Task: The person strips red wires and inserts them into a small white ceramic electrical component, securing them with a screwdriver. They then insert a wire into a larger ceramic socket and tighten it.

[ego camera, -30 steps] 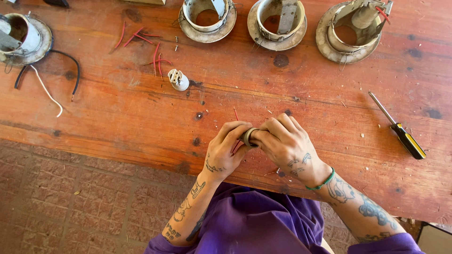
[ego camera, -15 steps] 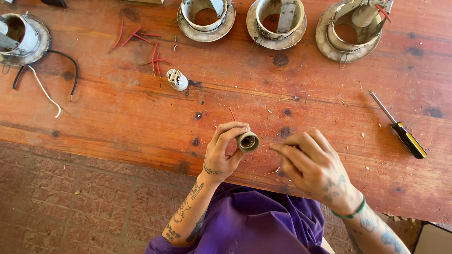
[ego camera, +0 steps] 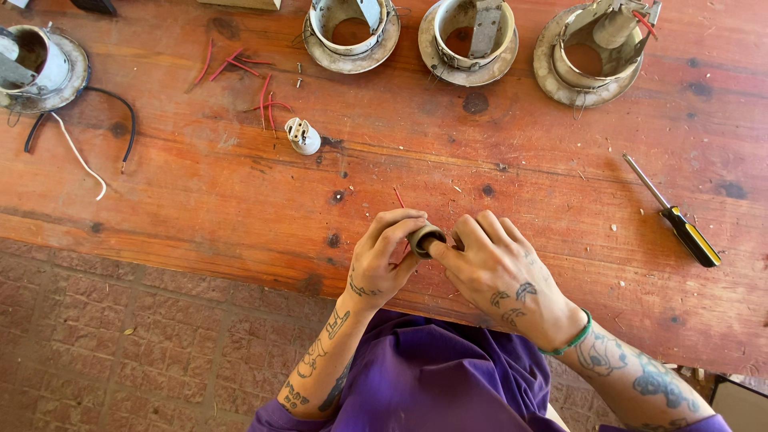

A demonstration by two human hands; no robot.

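A small brown cylindrical socket shell (ego camera: 424, 238) is pinched between the fingers of my left hand (ego camera: 386, 258) just above the near edge of the red wooden table (ego camera: 200, 200). My right hand (ego camera: 498, 270) touches the shell's right side with its fingertips. A thin red wire (ego camera: 398, 197) pokes out from behind the left hand's fingers. Both wrists rest at the table's near edge.
Three round metal lamp housings (ego camera: 350, 30) (ego camera: 470, 36) (ego camera: 598, 52) line the far edge, and a fourth (ego camera: 38, 68) with black and white wires (ego camera: 96, 132) sits far left. Red wire scraps (ego camera: 254, 88) and a white ceramic socket piece (ego camera: 302, 136) lie mid-left. A yellow-black screwdriver (ego camera: 676, 216) lies right.
My right hand came off the shell half a second ago and has now returned to touch it. The left hand kept hold of the shell throughout.
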